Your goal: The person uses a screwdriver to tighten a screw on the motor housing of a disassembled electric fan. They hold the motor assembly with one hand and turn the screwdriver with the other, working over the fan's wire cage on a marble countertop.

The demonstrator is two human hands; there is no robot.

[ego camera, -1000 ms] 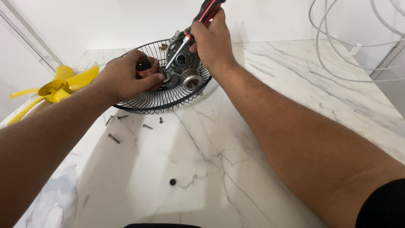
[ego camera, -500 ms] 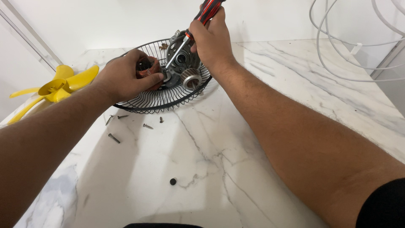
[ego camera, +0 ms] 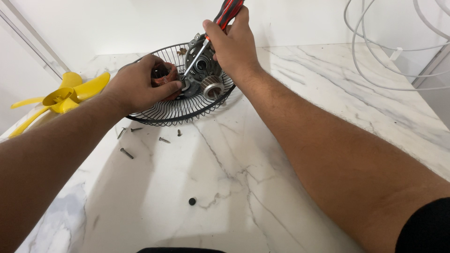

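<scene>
A black wire fan guard lies on the white marble counter with a grey metal fan motor in its middle. My left hand grips the motor's left side, over its reddish copper winding. My right hand holds a screwdriver with a red and black handle. Its shaft slants down and left, and the tip meets the motor beside my left fingers.
A yellow fan blade lies at the left edge. Several loose screws lie on the counter in front of the guard, and a small black cap lies nearer to me. A white cable loops at the right, against the wall.
</scene>
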